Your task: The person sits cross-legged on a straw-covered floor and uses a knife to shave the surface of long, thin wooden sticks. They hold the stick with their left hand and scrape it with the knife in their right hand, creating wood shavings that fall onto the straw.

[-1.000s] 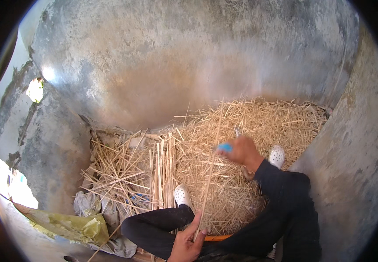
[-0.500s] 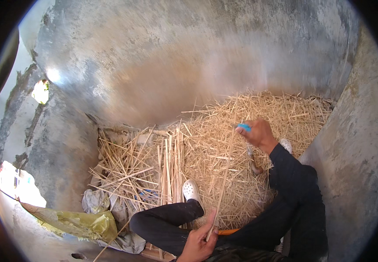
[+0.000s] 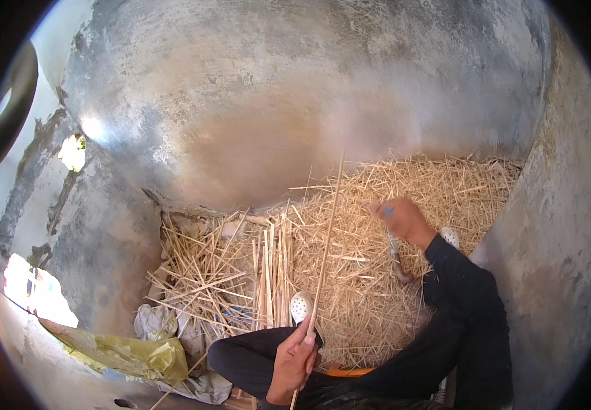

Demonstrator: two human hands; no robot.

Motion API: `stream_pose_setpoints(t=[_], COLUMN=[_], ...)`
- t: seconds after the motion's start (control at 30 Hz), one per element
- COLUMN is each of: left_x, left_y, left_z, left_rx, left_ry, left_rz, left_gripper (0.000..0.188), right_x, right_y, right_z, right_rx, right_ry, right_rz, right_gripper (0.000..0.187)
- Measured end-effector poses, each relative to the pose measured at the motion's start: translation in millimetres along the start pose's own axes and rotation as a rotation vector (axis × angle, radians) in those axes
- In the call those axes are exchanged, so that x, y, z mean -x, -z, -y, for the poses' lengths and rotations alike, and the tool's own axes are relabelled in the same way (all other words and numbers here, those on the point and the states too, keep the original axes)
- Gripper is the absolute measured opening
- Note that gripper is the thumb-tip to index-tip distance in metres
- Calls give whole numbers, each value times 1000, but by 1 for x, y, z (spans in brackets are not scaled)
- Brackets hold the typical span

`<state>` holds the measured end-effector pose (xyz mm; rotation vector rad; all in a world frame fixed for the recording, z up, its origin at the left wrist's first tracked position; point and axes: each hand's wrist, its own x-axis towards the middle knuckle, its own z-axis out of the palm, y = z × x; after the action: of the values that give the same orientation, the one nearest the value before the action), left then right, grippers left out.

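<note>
My left hand is closed around the lower part of a long, thin bamboo strip. The strip slants up and slightly right, its far tip reaching in front of the wall. Over the pile of pale shavings, my right hand is closed on a small blue object. Motion blur and the fingers hide most of that object, so its kind is unclear. It is apart from the strip. Just below this hand, a curved brown-handled tool lies on the shavings.
Split bamboo strips lie crisscrossed at left, beside a bundle of straighter strips. Crumpled yellow-green sheeting lies at lower left. Concrete walls enclose the corner. My shoes are white clogs. Something orange shows beneath my legs.
My left hand has shifted left, and the strip has swung left and more upright, away from my right hand. My right hand stays over the shavings, moving slightly, with the blue object less visible.
</note>
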<state>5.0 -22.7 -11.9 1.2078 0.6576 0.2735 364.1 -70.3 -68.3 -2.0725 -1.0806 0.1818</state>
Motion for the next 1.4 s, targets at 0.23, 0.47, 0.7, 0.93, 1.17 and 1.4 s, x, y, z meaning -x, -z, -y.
stream_pose_setpoints(t=[0.23,0.47,0.7,0.93,1.17,1.4], left_x=[0,7,16,19,38,19], left_y=[-14,-16,-17,-20,-26,-9], left_z=[-4,-1,0,11,24,0], left_rx=[-156,-258,-278,-324,-338,1], left_ry=[-56,-29,-59,-20,292,19], left_rz=[8,71,70,117,220,173], left_gripper=[52,54,54,52,52,54], right_x=[55,35,29,-28,-39,-3], right_y=[-29,-29,-35,-6,51,32], right_z=[64,29,34,-20,-83,-16], right_rx=[177,89,151,217,-16,-102], right_ry=[444,325,465,31,-347,-180], right_rz=[8,-77,-156,-253,-398,-216], right_gripper=[69,75,72,81,82,78])
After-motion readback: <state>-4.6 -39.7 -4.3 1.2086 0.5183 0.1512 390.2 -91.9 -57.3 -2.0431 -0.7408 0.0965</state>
